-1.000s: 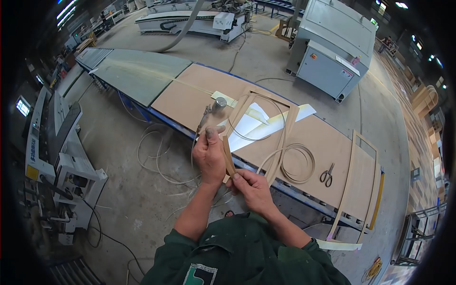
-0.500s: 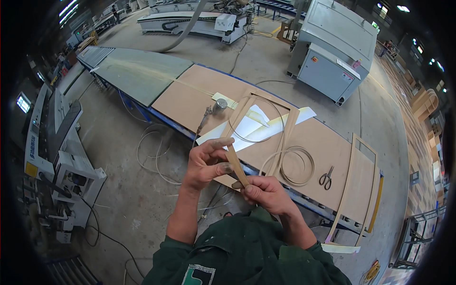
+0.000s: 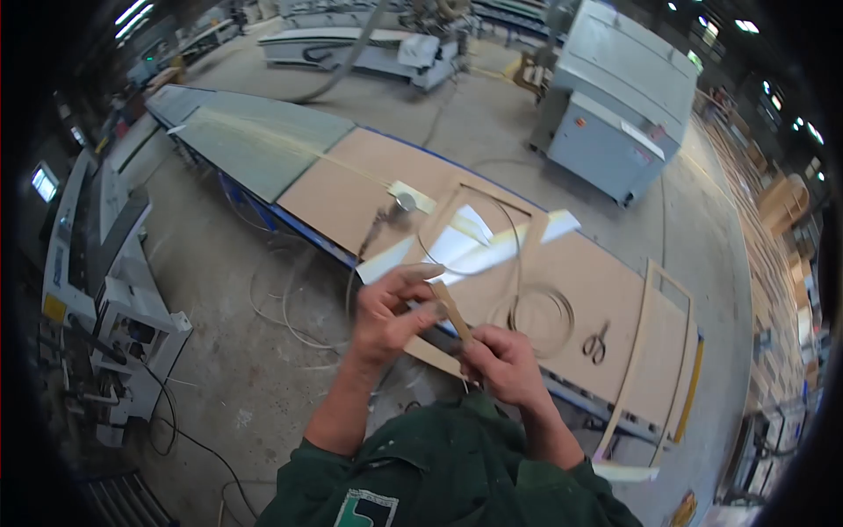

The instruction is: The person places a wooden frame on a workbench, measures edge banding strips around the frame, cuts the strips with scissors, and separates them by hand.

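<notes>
My right hand [image 3: 500, 356] pinches the lower end of a short, thin wooden strip [image 3: 451, 309] in front of my chest. At its upper end my left hand [image 3: 391, 316] has its index finger and thumb curled against the strip. Beyond my hands a wooden frame [image 3: 534, 233] lies on the worktable [image 3: 329, 193], over white sheets [image 3: 483, 255]. A loose coil of thin banding [image 3: 571, 321] rests right of my hands, with black-handled scissors [image 3: 595, 344] beside it.
A spray gun [image 3: 404, 204] with a metal cup sits on the table, its hose trailing off the near edge. Another wooden frame [image 3: 650, 290] lies at the right end. A grey machine cabinet [image 3: 606, 145] stands behind, and a white machine [image 3: 132, 325] at left. Hoses loop on the floor.
My hands and the strip have shifted slightly right and down in view. The left index finger is a little straighter. The view is more blurred; the things on the table look unmoved.
</notes>
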Demonstrator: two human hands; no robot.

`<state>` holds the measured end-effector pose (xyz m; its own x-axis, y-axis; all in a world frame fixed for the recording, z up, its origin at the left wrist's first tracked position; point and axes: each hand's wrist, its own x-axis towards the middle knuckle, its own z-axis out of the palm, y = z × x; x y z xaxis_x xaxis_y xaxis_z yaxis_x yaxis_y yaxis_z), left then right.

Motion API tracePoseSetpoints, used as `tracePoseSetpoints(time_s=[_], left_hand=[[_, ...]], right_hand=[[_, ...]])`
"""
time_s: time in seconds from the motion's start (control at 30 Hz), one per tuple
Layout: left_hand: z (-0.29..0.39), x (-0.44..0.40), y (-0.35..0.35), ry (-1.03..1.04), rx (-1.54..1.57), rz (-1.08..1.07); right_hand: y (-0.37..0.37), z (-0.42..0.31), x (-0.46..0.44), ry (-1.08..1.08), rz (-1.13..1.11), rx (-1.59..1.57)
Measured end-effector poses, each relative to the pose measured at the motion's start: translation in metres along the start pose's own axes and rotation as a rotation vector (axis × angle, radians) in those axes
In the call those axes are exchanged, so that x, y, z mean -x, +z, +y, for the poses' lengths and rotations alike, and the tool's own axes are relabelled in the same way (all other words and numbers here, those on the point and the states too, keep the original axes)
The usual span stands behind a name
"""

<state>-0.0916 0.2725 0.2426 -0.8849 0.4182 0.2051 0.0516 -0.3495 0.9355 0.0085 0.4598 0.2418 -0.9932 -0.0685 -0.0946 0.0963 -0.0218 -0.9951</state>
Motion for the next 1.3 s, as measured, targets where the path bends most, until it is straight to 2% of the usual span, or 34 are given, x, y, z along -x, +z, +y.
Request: tracePoseSetpoints(time_s=[0.03, 0.07, 0.13, 0.23, 0.4, 0.47, 0.5, 0.57, 0.63, 0.7, 0.73, 0.83, 0.87, 0.9, 1.03, 1.13, 1.3], left_hand=[[0.003, 0.0, 0.0, -0.066, 0.008, 0.012], [-0.005, -0.001, -0.004, -0.043, -0.038, -0.028], [-0.012, -0.003, -0.006, -0.003, -0.091, -0.082], [0.0, -0.001, 0.001, 0.05, -0.217, -0.126], [0.006, 0.002, 0.006, 0.004, -0.17, -0.123], [0.024, -0.001, 0.017, 0.365, -0.675, -0.018], [0.04, -0.003, 0.022, 0.368, -0.674, -0.029], [0.072, -0.006, 0.03, 0.762, -1.296, -0.237], [0.075, -0.013, 0.033, 0.84, -1.272, -0.332], [0.072, -0.025, 0.033, 0.788, -1.096, -0.557], [0.079, -0.028, 0.036, 0.727, -1.048, -0.548], [0.108, -0.048, 0.046, 0.861, -1.184, -0.582], [0.125, -0.056, 0.05, 0.9, -1.287, -0.587], [0.145, -0.063, 0.055, 0.927, -1.381, -0.594], [0.226, -0.094, 0.078, 1.21, -1.645, -0.465], [0.263, -0.135, 0.046, 1.121, -1.709, -0.372], [0.318, -0.147, 0.01, 0.974, -1.917, -0.071]], right_hand=[[-0.004, 0.002, 0.0, 0.004, 0.009, 0.046], [-0.007, 0.0, 0.0, -0.016, 0.041, 0.08], [-0.013, 0.0, 0.0, 0.058, 0.006, -0.11], [-0.017, 0.003, 0.003, 0.026, 0.019, -0.185], [-0.023, -0.006, 0.006, 0.0, -0.019, -0.169], [-0.026, -0.01, 0.005, -0.006, -0.009, -0.162], [-0.03, -0.013, 0.004, 0.014, -0.021, -0.11], [-0.033, -0.021, 0.002, 0.035, -0.02, -0.064], [-0.035, -0.036, 0.001, -0.04, -0.13, 0.024], [-0.037, -0.056, -0.001, -0.042, -0.172, 0.028], [-0.039, -0.067, -0.002, -0.046, -0.219, 0.032], [-0.044, -0.101, -0.007, -0.056, -0.234, 0.117], [-0.052, -0.106, -0.011, -0.105, -0.227, 0.221], [-0.058, -0.11, -0.015, -0.14, -0.202, 0.187], [-0.096, -0.127, -0.024, -0.327, -0.074, 0.165], [-0.134, -0.138, -0.037, -0.533, -0.037, 0.201], [-0.196, -0.167, -0.044, -0.695, -0.076, 0.2]])
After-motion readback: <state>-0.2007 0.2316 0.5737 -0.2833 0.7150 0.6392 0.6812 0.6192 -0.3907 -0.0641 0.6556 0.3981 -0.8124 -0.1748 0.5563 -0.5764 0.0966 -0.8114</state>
